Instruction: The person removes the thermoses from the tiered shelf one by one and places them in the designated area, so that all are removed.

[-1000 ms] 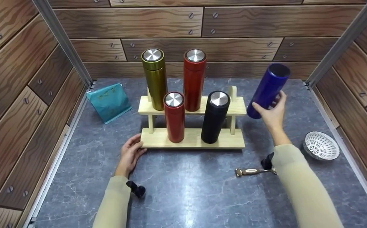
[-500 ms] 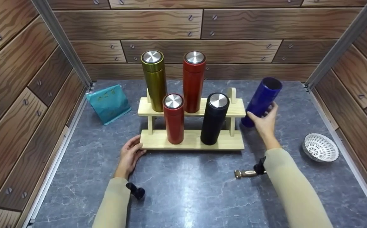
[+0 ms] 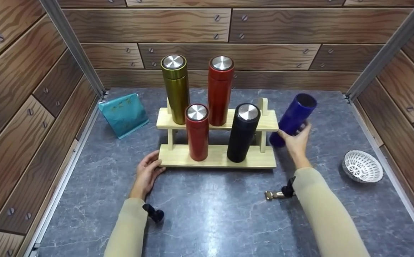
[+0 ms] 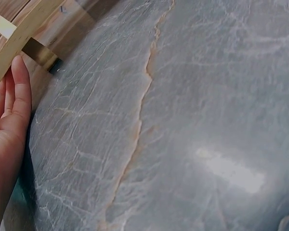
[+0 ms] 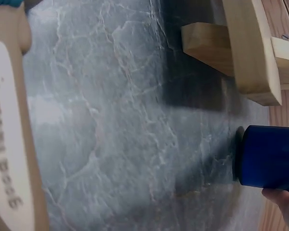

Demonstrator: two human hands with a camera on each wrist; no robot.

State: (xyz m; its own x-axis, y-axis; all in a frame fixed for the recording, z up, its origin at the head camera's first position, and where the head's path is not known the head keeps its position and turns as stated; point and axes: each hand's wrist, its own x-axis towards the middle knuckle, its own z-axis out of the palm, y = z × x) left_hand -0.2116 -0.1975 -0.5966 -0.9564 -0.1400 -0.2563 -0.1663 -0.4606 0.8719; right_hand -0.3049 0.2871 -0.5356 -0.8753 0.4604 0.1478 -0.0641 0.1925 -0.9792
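Observation:
A blue cylindrical flask (image 3: 293,118) with a dark top leans to the right beside the rack's right end. My right hand (image 3: 297,142) grips it low down. In the right wrist view, the blue flask's (image 5: 272,158) base is close to the tabletop; whether it touches, I cannot tell. My left hand (image 3: 149,172) holds the left end of the lower board of a two-tier wooden rack (image 3: 216,165). On the upper tier stand a gold flask (image 3: 176,89) and a tall red flask (image 3: 219,92). A shorter red flask (image 3: 198,134) and a black flask (image 3: 242,135) stand on the lower tier.
A teal pouch (image 3: 124,116) stands at the back left. Near the right edge sits a white patterned bowl (image 3: 362,167). A brown-handled tool (image 3: 272,195) lies partly under my right forearm. Wood-patterned walls close in the back and sides.
My right hand has brought the blue flask down and leftward, nearer to the rack's right end. The left hand stays at the rack's left end.

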